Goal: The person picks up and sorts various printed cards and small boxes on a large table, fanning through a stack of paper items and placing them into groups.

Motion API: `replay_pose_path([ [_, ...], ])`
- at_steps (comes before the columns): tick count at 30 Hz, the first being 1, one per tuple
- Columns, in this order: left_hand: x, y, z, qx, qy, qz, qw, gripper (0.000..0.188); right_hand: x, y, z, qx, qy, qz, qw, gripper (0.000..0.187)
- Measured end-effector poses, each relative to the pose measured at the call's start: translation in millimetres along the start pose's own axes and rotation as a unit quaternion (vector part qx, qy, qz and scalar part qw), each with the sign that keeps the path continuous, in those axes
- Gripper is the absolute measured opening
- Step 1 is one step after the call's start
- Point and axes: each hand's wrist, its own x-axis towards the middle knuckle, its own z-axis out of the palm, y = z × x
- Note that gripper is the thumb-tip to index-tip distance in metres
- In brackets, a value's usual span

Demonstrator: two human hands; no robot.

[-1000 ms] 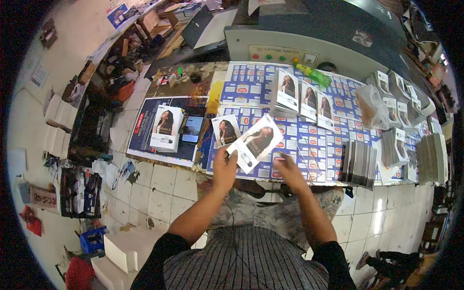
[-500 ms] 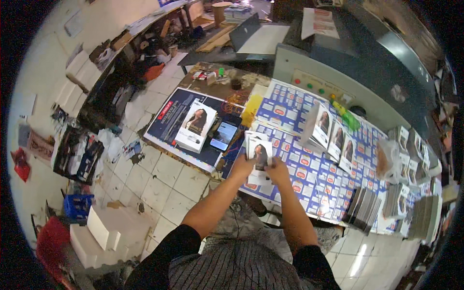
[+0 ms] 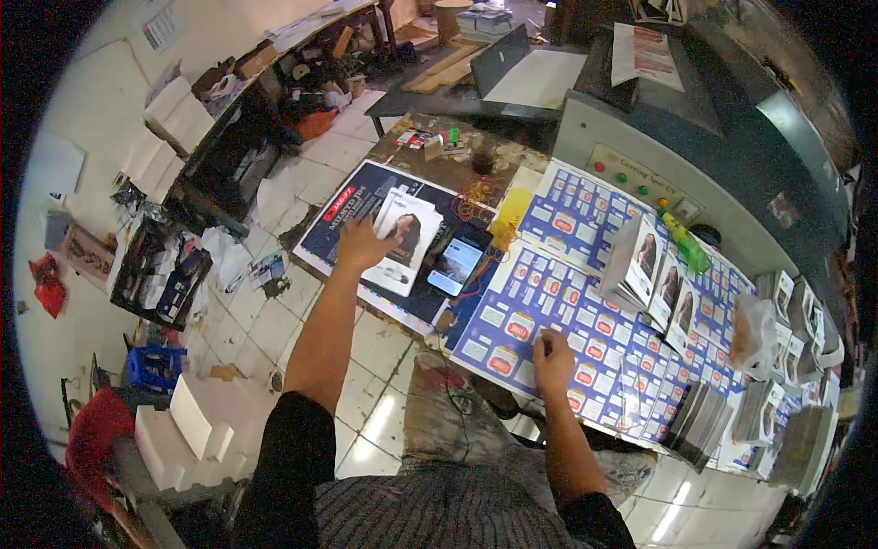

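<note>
On the left sits a stack of white booklets (image 3: 416, 240) with a long-haired person on the cover, its top ones slightly fanned. My left hand (image 3: 366, 245) grips the top booklets at their left edge, thumb over the cover, other fingers partly hidden. Under the stack lies a dark printed sheet (image 3: 366, 183). A smartphone (image 3: 459, 262) with a lit screen rests just right of the stack. Over the near edge of a blue-and-white printed sheet (image 3: 512, 316), my right hand (image 3: 554, 364) hovers or rests with curled fingers; nothing shows in them.
Several similar booklets (image 3: 645, 265) stand fanned at the right, beside a green bottle (image 3: 690, 252). Further right are a plastic bag (image 3: 752, 334) and booklet piles (image 3: 700, 425). A grey machine panel (image 3: 594, 137) borders the table's back. White blocks (image 3: 206, 421) sit at lower left.
My left hand has moved left with the booklets, from the blue-and-white sheet to the stack. My right hand has let go of them and sits lower and further right. The view has shifted slightly.
</note>
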Motion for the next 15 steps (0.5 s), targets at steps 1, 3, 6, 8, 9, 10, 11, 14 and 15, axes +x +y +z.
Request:
replay_pose_path([
  [1,13,-47,17,-0.035,0.014,0.0,0.999,0.073,-3,-10,7,-0.024,-0.013,-0.03,0.999,0.023],
  [3,27,-43,39,-0.006,0.035,0.023,0.999,0.086,-3,-7,2,-0.029,-0.001,-0.033,0.999,0.022],
  [6,51,-74,28,-0.03,-0.129,-0.093,0.987,0.083,-10,-12,5,-0.011,-0.014,-0.063,0.998,0.021],
  [8,58,-62,31,-0.017,-0.202,-0.095,0.975,0.091,-12,-3,2,-0.01,-0.013,-0.068,0.998,0.021],
  [9,60,-55,32,-0.017,-0.204,-0.089,0.975,0.091,-13,1,2,-0.012,-0.018,-0.058,0.998,0.02],
  [10,61,-45,29,0.005,-0.226,-0.123,0.966,0.092,-13,2,0,-0.014,-0.022,-0.048,0.999,0.019],
  [11,61,-33,28,0.028,-0.248,-0.155,0.956,0.093,-13,4,-2,-0.016,-0.014,-0.043,0.999,0.019],
  [14,69,-91,32,0.03,-0.201,-0.177,0.963,0.089,-13,-13,7,-0.017,-0.037,-0.078,0.996,0.018],
  [15,64,-45,45,0.014,-0.231,-0.193,0.953,0.088,-16,-1,-4,-0.034,-0.017,-0.056,0.998,0.02],
])
